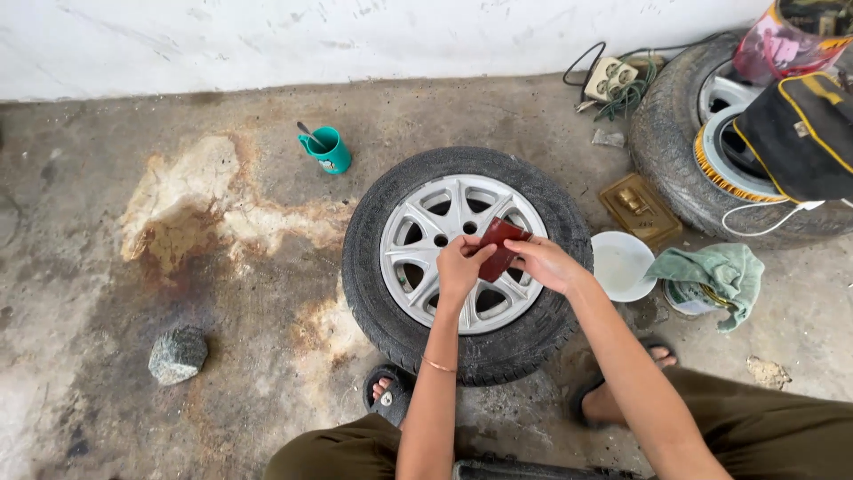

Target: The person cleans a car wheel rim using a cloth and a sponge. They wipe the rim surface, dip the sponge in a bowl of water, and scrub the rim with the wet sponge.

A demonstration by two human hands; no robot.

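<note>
Head view: your left hand (459, 265) and right hand (544, 263) meet over the wheel (466, 264), both pinching one dark red sheet (499, 249). Left fingers are closed on its lower left edge, right fingers closed on its right edge. The sheet sits above the silver rim (418, 258), near the hub, tilted; can't tell if it touches the rim.

The wheel lies flat on the stained concrete floor (133, 293), right in front of your knees. Your sandalled feet sit at its near edge, one by the tyre wall, one off to the right.

Around it:
- teal mug (327, 149) with a tool handle in it, up left, apart from the tyre
- grey stone (178, 354) lower left, well apart
- white bowl (621, 265) just right of the tyre, close to your right forearm
- green rag (716, 271) draped over a tin, beside the bowl
- brass-coloured flat box (640, 209) behind the bowl
- second tyre (675, 151) top right, a black and yellow bag (800, 133) on it
- power strip (609, 78) and cables by the wall

Nothing lies between your hands and the rim.
</note>
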